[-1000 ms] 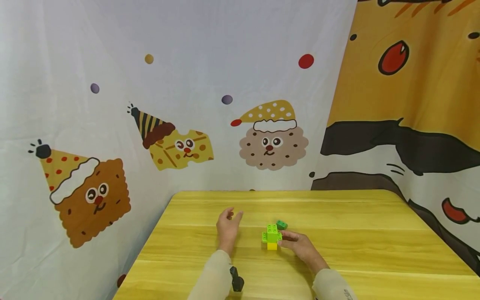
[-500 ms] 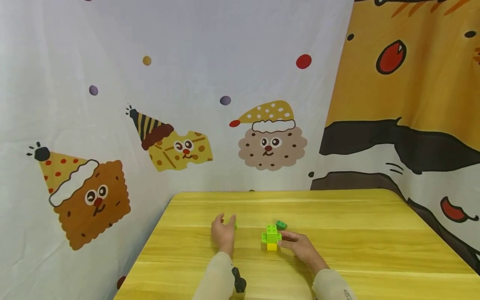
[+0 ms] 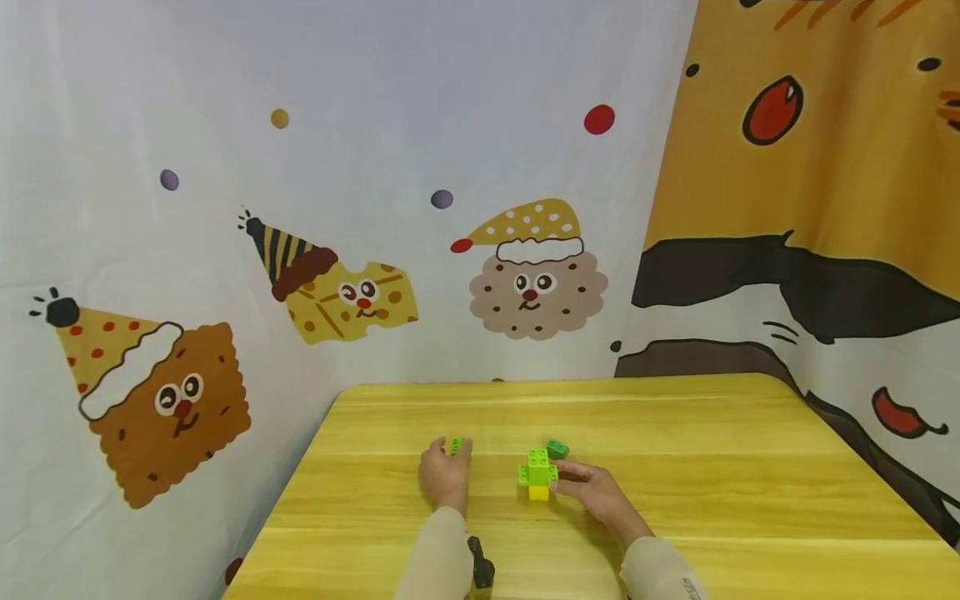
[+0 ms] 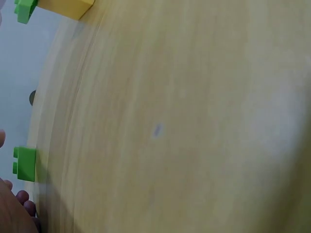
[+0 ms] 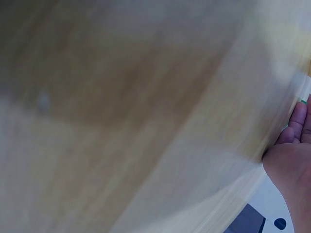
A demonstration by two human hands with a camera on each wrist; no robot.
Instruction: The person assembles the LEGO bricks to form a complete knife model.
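Wood runs broadly from both hands to the rounded far edge of the desk (image 3: 712,450), and a gap separates the left hand (image 3: 445,477), its grip part-wide around a green brick (image 3: 457,446), from the stack (image 3: 538,472). The right hand (image 3: 596,497) has its grip pinching the stack's right side; upright, studded lime bricks with side wings top a yellow base.

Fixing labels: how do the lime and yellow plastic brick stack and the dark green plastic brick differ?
The stack is two-toned and taller; the dark green brick is one colour and lower. In the head view the stack is nearer, the brick beyond it. Both are studded.
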